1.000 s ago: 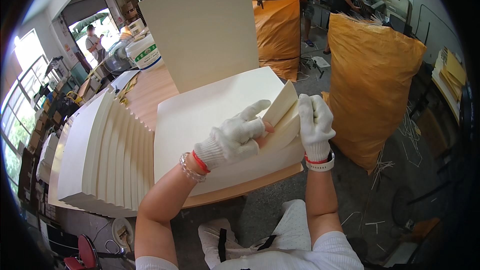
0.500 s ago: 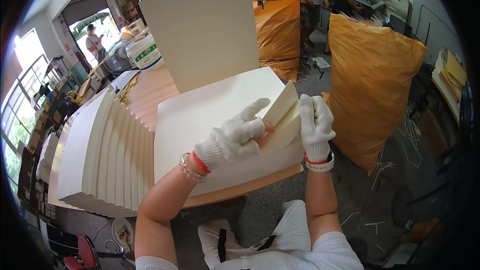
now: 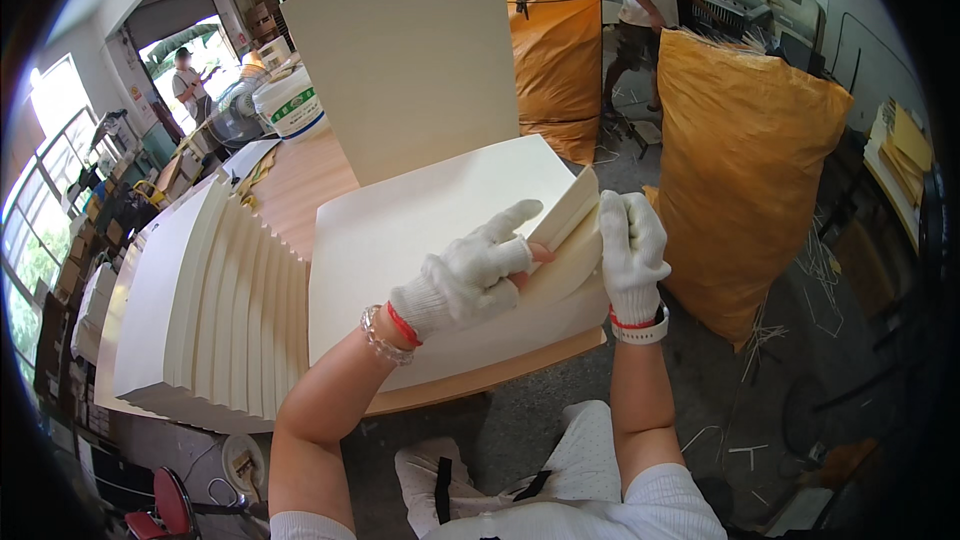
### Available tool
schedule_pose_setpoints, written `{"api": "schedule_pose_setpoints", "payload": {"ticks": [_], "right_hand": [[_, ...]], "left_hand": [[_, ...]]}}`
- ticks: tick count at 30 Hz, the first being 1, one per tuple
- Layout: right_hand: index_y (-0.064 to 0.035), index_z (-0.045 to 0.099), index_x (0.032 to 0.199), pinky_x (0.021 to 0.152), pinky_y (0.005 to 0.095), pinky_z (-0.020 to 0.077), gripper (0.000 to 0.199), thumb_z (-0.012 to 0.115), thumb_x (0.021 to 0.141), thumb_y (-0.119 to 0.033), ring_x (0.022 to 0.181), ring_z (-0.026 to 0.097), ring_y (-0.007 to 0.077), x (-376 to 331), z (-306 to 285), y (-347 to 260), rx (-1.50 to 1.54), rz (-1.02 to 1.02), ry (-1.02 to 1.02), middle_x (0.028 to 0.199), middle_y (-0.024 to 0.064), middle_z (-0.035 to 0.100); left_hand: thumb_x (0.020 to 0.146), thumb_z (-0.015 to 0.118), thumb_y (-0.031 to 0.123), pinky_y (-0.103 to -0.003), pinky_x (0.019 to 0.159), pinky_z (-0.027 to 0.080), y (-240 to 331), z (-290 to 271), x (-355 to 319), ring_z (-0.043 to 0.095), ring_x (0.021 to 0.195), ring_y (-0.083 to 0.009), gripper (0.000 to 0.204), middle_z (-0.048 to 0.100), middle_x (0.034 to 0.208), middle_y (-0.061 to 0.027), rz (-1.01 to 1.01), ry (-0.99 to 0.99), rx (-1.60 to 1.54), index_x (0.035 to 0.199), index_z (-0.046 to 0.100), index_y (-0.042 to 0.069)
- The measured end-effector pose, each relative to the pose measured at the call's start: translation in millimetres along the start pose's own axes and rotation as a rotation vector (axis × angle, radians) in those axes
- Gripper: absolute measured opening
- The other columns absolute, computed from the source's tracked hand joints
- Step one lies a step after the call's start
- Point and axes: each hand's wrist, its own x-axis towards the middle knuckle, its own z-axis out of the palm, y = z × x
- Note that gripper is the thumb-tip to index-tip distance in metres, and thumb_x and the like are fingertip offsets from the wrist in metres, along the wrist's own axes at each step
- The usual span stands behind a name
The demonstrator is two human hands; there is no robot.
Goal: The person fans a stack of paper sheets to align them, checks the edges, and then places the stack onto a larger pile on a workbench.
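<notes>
A thick stack of cream paper sheets [image 3: 430, 195] lies before me, its right-hand edges bent up and fanned. My right hand [image 3: 633, 240], in a white knitted glove, is closed on the curled sheet edges at the stack's right side. My left hand [image 3: 475, 270] wears a similar glove with two bare fingertips. Those tips are closed at the raised sheet edges, while one gloved finger stretches over the top sheet. Left of the stack stands another pile of cream paper [image 3: 215, 300], fanned into stepped batches.
Upright behind the stack is a tall cream block [image 3: 410, 65]. Orange sacks [image 3: 750, 170] stand at the right and behind. A white tub [image 3: 290, 105] sits on the wooden tabletop [image 3: 300, 195]. Paper strips litter the floor; a red chair [image 3: 175, 502] is lower left. Several people are in the background.
The raised sheet edges by my fingers have shifted slightly, and the bent-up part looks wider. Both hands stay almost in place. Behind, the person in the white shirt has moved to the right.
</notes>
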Motion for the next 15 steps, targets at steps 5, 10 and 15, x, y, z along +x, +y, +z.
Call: {"api": "schedule_pose_setpoints", "payload": {"ticks": [5, 10, 15], "right_hand": [[-0.001, 0.049, 0.073, 0.052, 0.0339, 0.0341, 0.033, 0.061, 0.102, -0.013, 0.054, 0.039, 0.0138, 0.0, -0.4, 4.1, -0.004, 0.018, 0.012, 0.063, 0.0046, 0.043], [-0.0004, 0.049, 0.074, 0.052, 0.0336, 0.0346, 0.032, 0.061, 0.102, -0.011, 0.055, 0.04, 0.0141, 0.1, 1.1, -1.9, 0.039, -0.04, 0.01, 0.063, 0.0048, 0.044], [-0.0002, 0.049, 0.073, 0.052, 0.0335, 0.0351, 0.032, 0.061, 0.102, -0.011, 0.055, 0.041, 0.0136, -0.8, -1.7, 0.6, 0.013, 0.007, -0.023, 0.064, 0.0049, 0.044]], "left_hand": [[0.072, 0.084, 0.002, -0.034, 0.082, 0.056, -1.2, 8.4, 0.3, 0.066, 0.104, -0.0297, 0.044, 0.039, 0.153, -0.029, 0.072, 0.152, 0.146, 0.111, 0.066, 0.006], [0.073, 0.073, -0.007, -0.035, 0.085, 0.056, -11.6, 11.6, -0.7, 0.066, 0.109, -0.0333, 0.033, 0.04, 0.152, -0.0305, 0.11, 0.16, -0.053, 0.104, 0.066, 0.002], [0.073, 0.065, -0.006, -0.038, 0.09, 0.055, 6.2, -3.7, 5.5, 0.065, 0.11, -0.0359, 0.026, 0.037, 0.153, -0.0328, -0.011, -0.075, 0.04, 0.098, 0.063, 0.003]]}}
